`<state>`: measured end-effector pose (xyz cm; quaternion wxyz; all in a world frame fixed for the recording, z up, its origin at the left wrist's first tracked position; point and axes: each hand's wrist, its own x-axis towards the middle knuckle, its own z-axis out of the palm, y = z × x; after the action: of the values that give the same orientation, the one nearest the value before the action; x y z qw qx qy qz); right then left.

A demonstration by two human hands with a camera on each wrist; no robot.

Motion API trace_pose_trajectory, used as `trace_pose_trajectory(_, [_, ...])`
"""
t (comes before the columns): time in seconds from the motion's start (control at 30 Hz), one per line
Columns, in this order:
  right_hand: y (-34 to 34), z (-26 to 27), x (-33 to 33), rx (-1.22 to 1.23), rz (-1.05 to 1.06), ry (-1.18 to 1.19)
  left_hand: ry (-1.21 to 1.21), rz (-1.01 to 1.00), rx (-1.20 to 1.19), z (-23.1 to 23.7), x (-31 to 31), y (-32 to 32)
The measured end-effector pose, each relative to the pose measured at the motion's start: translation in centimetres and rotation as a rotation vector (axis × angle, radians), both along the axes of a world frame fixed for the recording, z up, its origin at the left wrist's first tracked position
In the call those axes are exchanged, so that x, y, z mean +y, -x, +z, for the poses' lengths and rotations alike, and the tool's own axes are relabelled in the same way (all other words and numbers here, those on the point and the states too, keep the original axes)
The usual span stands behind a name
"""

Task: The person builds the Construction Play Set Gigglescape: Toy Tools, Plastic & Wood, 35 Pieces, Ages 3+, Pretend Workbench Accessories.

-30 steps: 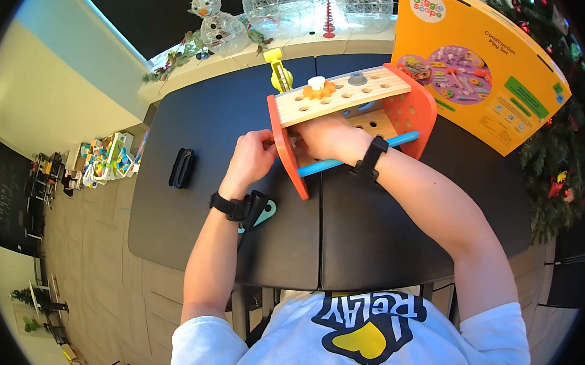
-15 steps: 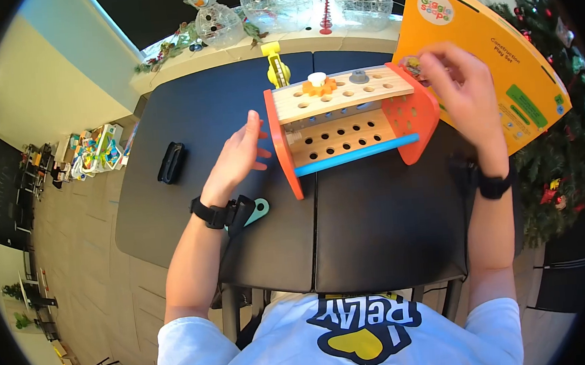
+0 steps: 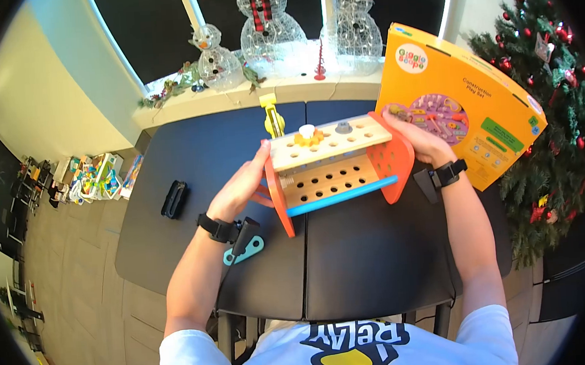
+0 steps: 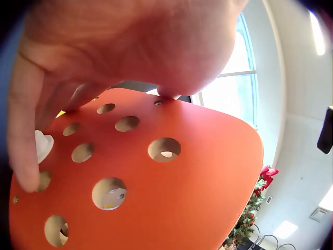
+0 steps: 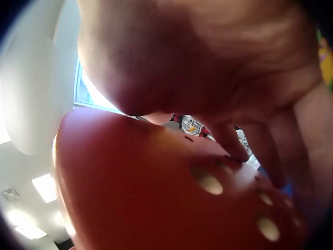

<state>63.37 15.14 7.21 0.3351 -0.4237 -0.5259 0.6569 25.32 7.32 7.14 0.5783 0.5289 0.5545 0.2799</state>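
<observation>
A toy workbench has a pale wooden top, orange-red side panels and a blue front bar. On its top are an orange gear with a white bolt and a grey piece. Against the left panel lies my left hand, its fingers extended; in the left wrist view a white piece shows beside a finger. My right hand touches the upper right panel with fingers extended; some fingertips are hidden in the head view.
A yellow toy stands behind the bench. The orange box is at the back right. On the table's left side lie a black case and a teal piece with holes, near my left wrist.
My right hand has come out of the bench, swung right and come to its right panel. My left hand has moved against the left panel. The head view has tilted upward.
</observation>
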Motion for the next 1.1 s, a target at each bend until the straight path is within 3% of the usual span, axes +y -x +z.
trace_pose_trajectory(0.17, [-0.4, -0.2, -0.2, -0.005, -0.008, -0.108, -0.021, -0.005, 0.057, 1.2, -0.1, 0.2])
trace_pose_trajectory(0.23, [-0.4, 0.6, -0.6, -0.025, 0.051, -0.166, -0.153, 0.049, -0.003, 1.9, -0.6, -0.3])
trace_pose_trajectory(0.33, [0.0, 1.0, -1.4, -0.053, -0.035, -0.393, -0.315, 0.060, -0.066, 2.0, -0.8, -0.1])
trace_pose_trajectory(0.47, [0.5, 1.1, -2.5, -0.017, -0.069, -0.319, -0.540, -0.022, -0.117, 0.5, 0.6, 1.3])
trace_pose_trajectory(0.87, [0.8, -1.8, -3.0, -0.098, -0.115, -0.384, -0.535, -0.021, -0.146, -2.3, -0.4, 1.1])
trace_pose_trajectory(1.1, [1.2, -1.2, -3.5, -0.210, -0.176, -0.430, -0.590, 0.007, 0.108, -1.4, -1.8, 1.9])
